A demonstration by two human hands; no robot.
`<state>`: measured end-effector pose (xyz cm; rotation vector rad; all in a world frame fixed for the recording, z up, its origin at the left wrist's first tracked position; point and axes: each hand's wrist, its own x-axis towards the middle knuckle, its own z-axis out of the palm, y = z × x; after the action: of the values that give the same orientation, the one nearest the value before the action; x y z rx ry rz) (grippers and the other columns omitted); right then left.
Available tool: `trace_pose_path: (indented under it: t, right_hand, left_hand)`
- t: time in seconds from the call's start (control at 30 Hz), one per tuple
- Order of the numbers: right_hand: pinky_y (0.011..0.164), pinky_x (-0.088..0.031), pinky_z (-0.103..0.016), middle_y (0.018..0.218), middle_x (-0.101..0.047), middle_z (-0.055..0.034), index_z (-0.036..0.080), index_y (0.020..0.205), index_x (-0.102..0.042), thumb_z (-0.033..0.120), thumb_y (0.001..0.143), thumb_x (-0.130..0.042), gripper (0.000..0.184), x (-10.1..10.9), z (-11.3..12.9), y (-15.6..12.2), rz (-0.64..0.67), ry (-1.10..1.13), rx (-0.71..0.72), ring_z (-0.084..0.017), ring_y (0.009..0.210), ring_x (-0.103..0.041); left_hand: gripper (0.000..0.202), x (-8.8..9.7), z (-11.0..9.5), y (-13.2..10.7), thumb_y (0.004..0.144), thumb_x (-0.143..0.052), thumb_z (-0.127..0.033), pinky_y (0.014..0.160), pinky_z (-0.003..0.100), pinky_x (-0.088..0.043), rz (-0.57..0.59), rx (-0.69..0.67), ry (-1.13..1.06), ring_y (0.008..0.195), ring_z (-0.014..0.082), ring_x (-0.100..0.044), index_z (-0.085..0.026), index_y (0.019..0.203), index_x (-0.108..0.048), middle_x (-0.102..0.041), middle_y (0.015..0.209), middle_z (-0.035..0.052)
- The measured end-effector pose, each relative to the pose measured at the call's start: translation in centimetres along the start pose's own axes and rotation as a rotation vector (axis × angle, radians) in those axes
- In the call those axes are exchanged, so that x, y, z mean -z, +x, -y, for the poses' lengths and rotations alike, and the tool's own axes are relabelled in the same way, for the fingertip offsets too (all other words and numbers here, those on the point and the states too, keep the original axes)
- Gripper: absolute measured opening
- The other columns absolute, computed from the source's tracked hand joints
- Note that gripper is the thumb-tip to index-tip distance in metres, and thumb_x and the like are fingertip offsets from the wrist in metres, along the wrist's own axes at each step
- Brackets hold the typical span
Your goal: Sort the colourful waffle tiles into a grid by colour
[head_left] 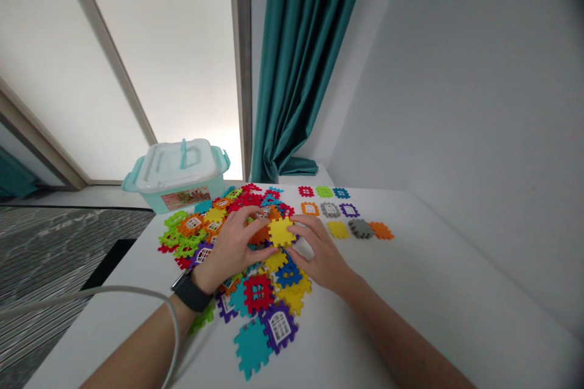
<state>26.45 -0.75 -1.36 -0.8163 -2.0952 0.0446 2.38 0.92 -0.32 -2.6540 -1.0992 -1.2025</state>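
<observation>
- On the far left, a white cable (114,293) arcs over the left forearm, and a black watch (191,292) sits on the left wrist.
- Behind the work, I see a lidded plastic storage box (177,175) with teal handles and latches, standing at the table's far edge.
- Across the white table (433,292) lies a loose heap of interlocking plastic tiles (196,231) in many colours, many with window cut-outs, and it runs under and between both hands.
- The left hand (230,244) is curled over the heap, its fingers (253,214) arched and close together. Its thumb runs along the lower edge of the yellow tile, and an orange tile (260,234) lies just beside it, under those fingers.
- The yellow tile (280,232) sits between the two hands, raised above the heap and gripped from both sides. I cannot tell whether it is joined to the orange tile.
- The right hand (319,255) has its fingertips (294,230) and thumb pinching the tile's right edge, with the fingers slightly apart.
- Further right, well clear of the hands, three rows of separate tiles (340,213) lie flat on the table, sorted by colour.
- Beyond them, a teal curtain (296,73) hangs behind the table.
</observation>
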Motion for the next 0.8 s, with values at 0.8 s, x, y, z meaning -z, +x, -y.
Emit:
trace_pose_path:
  t: [0.8]
  right_hand:
    - [0.106,-0.048,-0.051,0.132,-0.062,-0.0132,0.024,0.114,-0.059,0.023,0.094,-0.064,0.021,0.09,-0.07,0.1,0.034,-0.125,0.06,-0.028,0.128,-0.056]
  left_hand:
    - [0.04,0.02,-0.65,0.08,0.088,-0.07,-0.046,0.097,0.047,-0.048,0.07,-0.044,0.166,0.113,0.0312,-0.059,-0.018,0.116,-0.065,-0.061,0.124,0.0152]
